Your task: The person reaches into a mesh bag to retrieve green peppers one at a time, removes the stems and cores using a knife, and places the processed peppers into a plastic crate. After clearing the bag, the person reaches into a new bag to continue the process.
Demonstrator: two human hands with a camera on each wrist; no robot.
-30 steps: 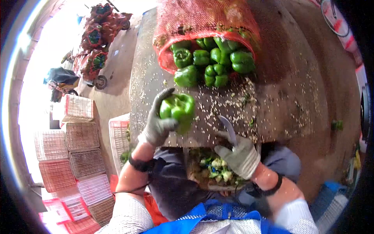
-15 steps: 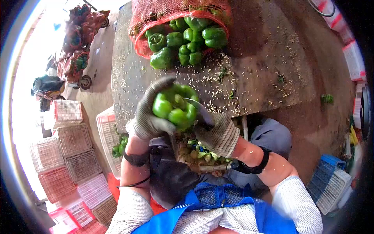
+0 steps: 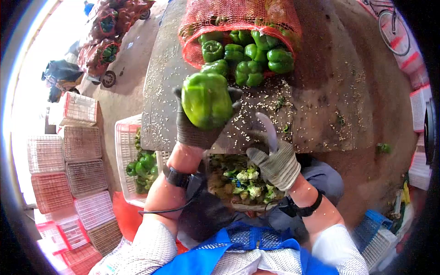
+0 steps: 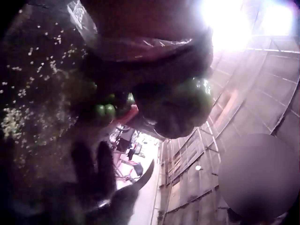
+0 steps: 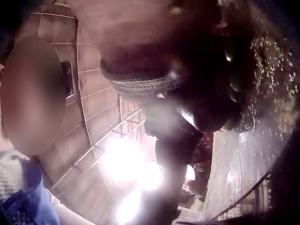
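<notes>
My gloved left hand point(image 3: 195, 128) holds a green bell pepper point(image 3: 207, 100) raised above the near edge of a seed-strewn wooden table point(image 3: 321, 91). The same pepper point(image 4: 180, 105) shows dimly in the left wrist view. My gloved right hand point(image 3: 275, 162) grips a small curved knife point(image 3: 269, 130), blade pointing up, just right of the pepper and apart from it. An open red mesh sack point(image 3: 238, 18) at the table's far side spills several green peppers point(image 3: 243, 55). The right wrist view is dark and blurred.
A container of pepper cores and scraps point(image 3: 243, 183) sits below the table edge by my lap. A white crate point(image 3: 126, 156) with green peppers stands to the left. Stacked empty crates point(image 3: 68, 156) fill the left floor; more sacks point(image 3: 105, 41) on a cart lie beyond.
The left hand lifted the pepper up and away from the knife and turned it. The right hand drew the knife back to the right. The core is no longer seen on the pepper.
</notes>
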